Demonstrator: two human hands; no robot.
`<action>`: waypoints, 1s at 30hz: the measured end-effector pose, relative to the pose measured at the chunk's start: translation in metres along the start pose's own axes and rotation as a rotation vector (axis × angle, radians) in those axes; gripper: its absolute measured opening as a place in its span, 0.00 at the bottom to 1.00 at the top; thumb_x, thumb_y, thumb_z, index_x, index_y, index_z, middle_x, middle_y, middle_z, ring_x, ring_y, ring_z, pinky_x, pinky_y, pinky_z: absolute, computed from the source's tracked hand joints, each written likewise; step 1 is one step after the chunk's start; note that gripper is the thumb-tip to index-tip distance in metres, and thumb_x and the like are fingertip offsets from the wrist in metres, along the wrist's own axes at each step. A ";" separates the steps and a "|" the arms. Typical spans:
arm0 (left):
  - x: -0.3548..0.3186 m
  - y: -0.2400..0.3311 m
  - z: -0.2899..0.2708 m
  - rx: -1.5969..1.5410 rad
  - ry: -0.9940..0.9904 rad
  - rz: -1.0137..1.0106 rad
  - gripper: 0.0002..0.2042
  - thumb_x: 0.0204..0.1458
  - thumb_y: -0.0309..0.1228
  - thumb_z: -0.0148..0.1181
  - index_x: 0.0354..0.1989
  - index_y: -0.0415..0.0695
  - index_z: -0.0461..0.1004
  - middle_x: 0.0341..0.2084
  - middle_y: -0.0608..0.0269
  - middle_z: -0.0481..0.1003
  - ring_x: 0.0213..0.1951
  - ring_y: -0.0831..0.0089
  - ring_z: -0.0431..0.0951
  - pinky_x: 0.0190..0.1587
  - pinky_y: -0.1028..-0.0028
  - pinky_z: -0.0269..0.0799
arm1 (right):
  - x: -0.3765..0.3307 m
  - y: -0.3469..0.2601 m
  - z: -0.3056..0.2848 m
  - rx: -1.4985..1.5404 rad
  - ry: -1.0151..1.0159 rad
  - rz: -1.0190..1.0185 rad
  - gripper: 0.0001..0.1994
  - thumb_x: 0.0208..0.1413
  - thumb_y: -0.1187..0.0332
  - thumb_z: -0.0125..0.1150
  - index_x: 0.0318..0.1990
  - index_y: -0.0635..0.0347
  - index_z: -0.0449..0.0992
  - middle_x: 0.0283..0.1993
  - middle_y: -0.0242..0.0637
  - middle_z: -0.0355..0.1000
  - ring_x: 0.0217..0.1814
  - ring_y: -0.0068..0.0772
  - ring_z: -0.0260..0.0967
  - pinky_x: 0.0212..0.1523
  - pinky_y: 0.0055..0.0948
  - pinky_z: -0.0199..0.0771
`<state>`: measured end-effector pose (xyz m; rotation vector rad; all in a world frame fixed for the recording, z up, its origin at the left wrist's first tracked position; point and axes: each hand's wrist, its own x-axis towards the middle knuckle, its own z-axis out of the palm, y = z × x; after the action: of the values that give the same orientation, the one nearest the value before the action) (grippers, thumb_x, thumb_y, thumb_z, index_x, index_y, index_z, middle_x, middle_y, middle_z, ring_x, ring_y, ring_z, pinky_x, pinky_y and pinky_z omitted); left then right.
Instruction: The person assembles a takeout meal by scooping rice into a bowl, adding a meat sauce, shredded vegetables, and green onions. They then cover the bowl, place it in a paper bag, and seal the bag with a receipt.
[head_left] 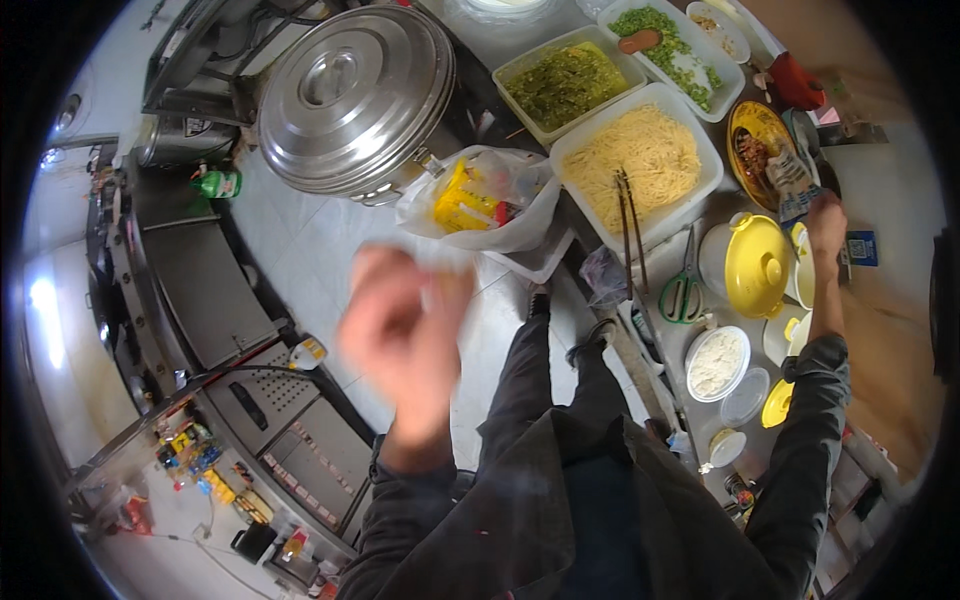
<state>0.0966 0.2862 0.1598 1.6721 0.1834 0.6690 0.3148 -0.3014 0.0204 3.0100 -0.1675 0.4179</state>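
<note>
Yellow lidded pot (757, 262) sits on the counter (890, 330), just left of the right hand (826, 225), which grips a small printed packet (793, 180) by the yellow bowl (757, 150). Left hand (405, 325) raised mid-air, motion-blurred, fingers bunched; can't tell if it's holding anything. Noodle tub (640, 160) with chopsticks (630, 225), green scissors (684, 290) nearby.
</note>
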 end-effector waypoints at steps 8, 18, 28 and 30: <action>-0.002 -0.236 -0.020 -0.566 0.316 -1.335 0.12 0.49 0.40 0.74 0.29 0.59 0.72 0.18 0.83 0.61 0.20 0.86 0.57 0.27 0.81 0.54 | 0.010 0.027 -0.021 0.461 0.110 0.412 0.15 0.62 0.59 0.57 0.41 0.65 0.79 0.35 0.44 0.79 0.36 0.41 0.77 0.41 0.36 0.74; 0.009 -0.311 -0.014 -0.649 0.359 -1.457 0.10 0.51 0.36 0.73 0.30 0.54 0.74 0.17 0.81 0.59 0.14 0.86 0.53 0.16 0.86 0.50 | -0.056 0.018 -0.093 1.555 0.049 0.691 0.08 0.66 0.72 0.55 0.45 0.68 0.75 0.37 0.37 0.74 0.36 0.24 0.70 0.40 0.26 0.74; 0.020 -0.393 -0.001 -0.703 0.236 -1.606 0.08 0.60 0.34 0.62 0.45 0.50 0.75 0.32 0.66 0.79 0.11 0.82 0.59 0.12 0.83 0.56 | -0.137 -0.054 -0.155 1.792 -0.102 0.611 0.11 0.69 0.69 0.50 0.49 0.68 0.73 0.41 0.36 0.73 0.38 0.24 0.67 0.41 0.26 0.71; 0.021 -0.418 0.012 -0.692 0.349 -1.625 0.09 0.62 0.35 0.60 0.48 0.49 0.74 0.37 0.63 0.81 0.11 0.79 0.60 0.11 0.80 0.57 | -0.141 -0.056 -0.151 1.790 -0.122 0.614 0.11 0.69 0.69 0.50 0.50 0.68 0.72 0.41 0.37 0.73 0.38 0.24 0.67 0.41 0.26 0.71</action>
<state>0.2217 0.3795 -0.2290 0.3541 1.2239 -0.2615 0.1469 -0.2157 0.1211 4.6302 -1.4467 0.6363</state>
